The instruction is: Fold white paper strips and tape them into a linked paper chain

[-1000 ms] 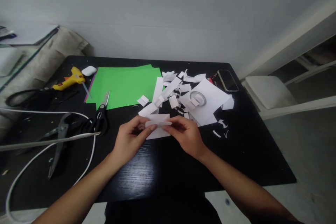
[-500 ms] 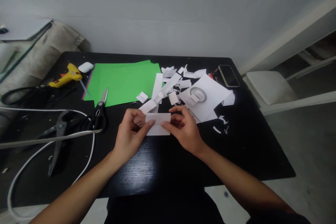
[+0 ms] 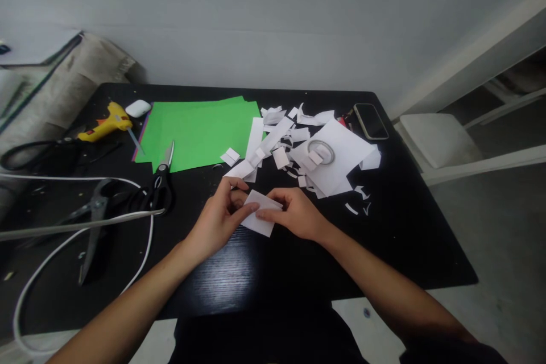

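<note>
A small piece of white paper (image 3: pixel 261 226) is held tilted between my two hands above the black table. My left hand (image 3: pixel 222 210) pinches its left side, thumb on top and fingers behind. From the right, my right hand (image 3: pixel 296 213) grips the other side, its thumb near the middle of the paper. The fingers behind the paper are partly hidden. Just beyond my hands lie white paper strips (image 3: pixel 273 139) and a small folded paper piece (image 3: pixel 230 156).
Green sheets (image 3: pixel 196 131) lie at the back, with black-handled scissors (image 3: pixel 162 182) on their front edge. At left are a yellow glue gun (image 3: pixel 108 123), large shears (image 3: pixel 96 227) and a white cable (image 3: pixel 147 256). White sheets (image 3: pixel 341 151), a ring (image 3: pixel 330 153) and a phone (image 3: pixel 371 121) lie right.
The white paper has turned from level to tilted, its right end lower. Both hands have shifted with it and the right hand has moved in closer to the left.
</note>
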`<act>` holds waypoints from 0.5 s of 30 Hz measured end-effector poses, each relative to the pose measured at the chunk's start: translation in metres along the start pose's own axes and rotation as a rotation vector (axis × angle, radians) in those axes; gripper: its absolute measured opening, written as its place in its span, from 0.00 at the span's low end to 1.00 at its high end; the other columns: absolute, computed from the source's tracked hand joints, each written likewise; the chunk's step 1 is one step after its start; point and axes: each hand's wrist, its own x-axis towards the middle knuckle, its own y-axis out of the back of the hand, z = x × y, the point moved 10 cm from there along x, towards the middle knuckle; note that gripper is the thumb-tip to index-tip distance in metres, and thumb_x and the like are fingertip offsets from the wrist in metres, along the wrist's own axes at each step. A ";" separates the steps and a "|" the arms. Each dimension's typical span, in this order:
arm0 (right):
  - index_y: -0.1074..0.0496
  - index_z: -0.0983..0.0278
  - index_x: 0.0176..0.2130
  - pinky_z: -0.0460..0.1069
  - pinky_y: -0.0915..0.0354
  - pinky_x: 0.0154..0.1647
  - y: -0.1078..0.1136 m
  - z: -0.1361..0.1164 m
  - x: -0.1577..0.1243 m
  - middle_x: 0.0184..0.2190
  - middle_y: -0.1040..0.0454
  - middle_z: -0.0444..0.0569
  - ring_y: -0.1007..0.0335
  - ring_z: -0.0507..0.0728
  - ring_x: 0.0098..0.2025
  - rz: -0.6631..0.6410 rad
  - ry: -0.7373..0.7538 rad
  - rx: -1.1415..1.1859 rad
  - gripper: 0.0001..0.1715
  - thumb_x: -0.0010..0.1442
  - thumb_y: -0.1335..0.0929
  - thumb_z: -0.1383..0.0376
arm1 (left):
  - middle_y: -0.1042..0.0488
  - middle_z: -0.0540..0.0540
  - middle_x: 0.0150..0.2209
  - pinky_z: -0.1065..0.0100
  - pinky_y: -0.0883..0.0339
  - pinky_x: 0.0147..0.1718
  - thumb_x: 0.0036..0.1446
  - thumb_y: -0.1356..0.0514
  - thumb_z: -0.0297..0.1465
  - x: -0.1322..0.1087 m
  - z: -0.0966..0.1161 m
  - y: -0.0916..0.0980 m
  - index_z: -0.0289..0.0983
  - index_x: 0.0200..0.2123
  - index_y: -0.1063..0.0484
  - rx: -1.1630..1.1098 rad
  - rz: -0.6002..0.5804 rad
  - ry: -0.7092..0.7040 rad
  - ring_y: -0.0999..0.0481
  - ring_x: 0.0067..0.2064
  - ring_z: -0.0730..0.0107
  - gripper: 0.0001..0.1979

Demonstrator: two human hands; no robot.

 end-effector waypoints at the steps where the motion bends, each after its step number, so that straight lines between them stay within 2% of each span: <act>1: 0.19 0.65 0.36 0.48 0.35 0.31 0.000 0.000 0.000 0.31 0.20 0.45 0.28 0.54 0.32 0.000 0.001 -0.009 0.16 0.54 0.21 0.56 | 0.23 0.54 0.30 0.71 0.34 0.30 0.65 0.34 0.36 0.000 0.000 0.000 0.41 0.49 0.39 -0.001 0.003 0.001 0.24 0.30 0.72 0.17; 6: 0.20 0.65 0.35 0.48 0.33 0.34 -0.002 0.002 0.000 0.32 0.20 0.45 0.26 0.55 0.33 0.030 -0.007 0.027 0.16 0.55 0.21 0.55 | 0.25 0.54 0.30 0.71 0.33 0.30 0.64 0.33 0.37 0.002 -0.001 0.003 0.41 0.49 0.37 -0.098 0.066 0.001 0.24 0.30 0.71 0.17; 10: 0.27 0.62 0.43 0.50 0.28 0.35 -0.003 -0.001 -0.005 0.33 0.19 0.45 0.22 0.57 0.34 0.049 -0.018 -0.058 0.19 0.54 0.21 0.62 | 0.24 0.54 0.29 0.70 0.33 0.31 0.63 0.33 0.37 0.004 -0.003 0.005 0.41 0.47 0.35 0.018 0.020 0.002 0.23 0.31 0.71 0.16; 12: 0.29 0.60 0.45 0.52 0.26 0.40 0.008 -0.020 -0.015 0.38 0.20 0.47 0.21 0.58 0.40 0.198 0.126 -0.270 0.21 0.54 0.22 0.68 | 0.22 0.53 0.30 0.70 0.34 0.31 0.63 0.33 0.37 0.005 -0.001 0.004 0.40 0.46 0.33 0.128 -0.048 -0.009 0.23 0.31 0.70 0.14; 13: 0.29 0.61 0.44 0.54 0.25 0.44 0.008 -0.033 -0.023 0.41 0.21 0.49 0.22 0.59 0.43 0.245 0.236 -0.401 0.19 0.56 0.23 0.71 | 0.21 0.53 0.30 0.70 0.34 0.30 0.63 0.33 0.36 0.006 0.001 0.002 0.40 0.45 0.33 0.183 -0.086 -0.022 0.23 0.31 0.70 0.13; 14: 0.28 0.62 0.42 0.55 0.25 0.47 0.002 -0.044 -0.032 0.41 0.21 0.51 0.23 0.60 0.45 0.247 0.349 -0.513 0.13 0.59 0.25 0.72 | 0.21 0.52 0.30 0.70 0.34 0.30 0.63 0.34 0.36 0.006 0.003 -0.001 0.40 0.44 0.32 0.232 -0.125 -0.038 0.23 0.31 0.70 0.12; 15: 0.28 0.62 0.39 0.56 0.25 0.48 -0.009 -0.050 -0.041 0.40 0.22 0.52 0.23 0.60 0.45 0.195 0.446 -0.598 0.07 0.63 0.29 0.73 | 0.21 0.52 0.30 0.70 0.34 0.30 0.64 0.34 0.35 0.007 0.005 -0.004 0.40 0.44 0.32 0.278 -0.156 -0.060 0.22 0.31 0.69 0.10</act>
